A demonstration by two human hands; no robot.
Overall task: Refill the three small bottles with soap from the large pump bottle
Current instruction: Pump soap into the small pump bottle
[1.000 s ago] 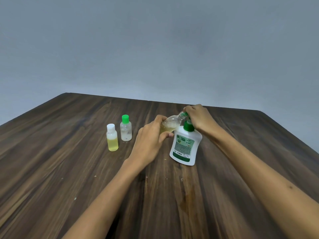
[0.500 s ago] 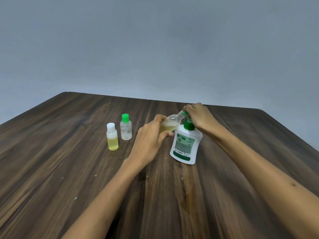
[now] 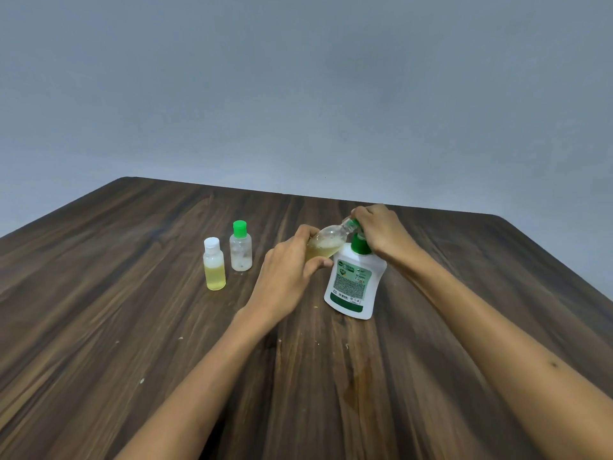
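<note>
A white large pump bottle (image 3: pixel 353 283) with a green pump stands on the wooden table (image 3: pixel 132 327). My right hand (image 3: pixel 381 232) curls over its pump head. My left hand (image 3: pixel 288 277) grips a small clear bottle (image 3: pixel 326 242), tilted with its open neck at the pump nozzle; yellowish foamy soap lies inside it. To the left stand two capped small bottles: a white-capped one (image 3: pixel 214 264) about half full of yellow soap and a green-capped one (image 3: pixel 240 246) that looks nearly empty.
A grey wall (image 3: pixel 298 94) rises behind the table's far edge. Small crumbs and a faint stain mark the wood in front of the pump bottle.
Almost nothing differs; both hands stay at the pump head and tilted bottle, with only a slight shift of the view.
</note>
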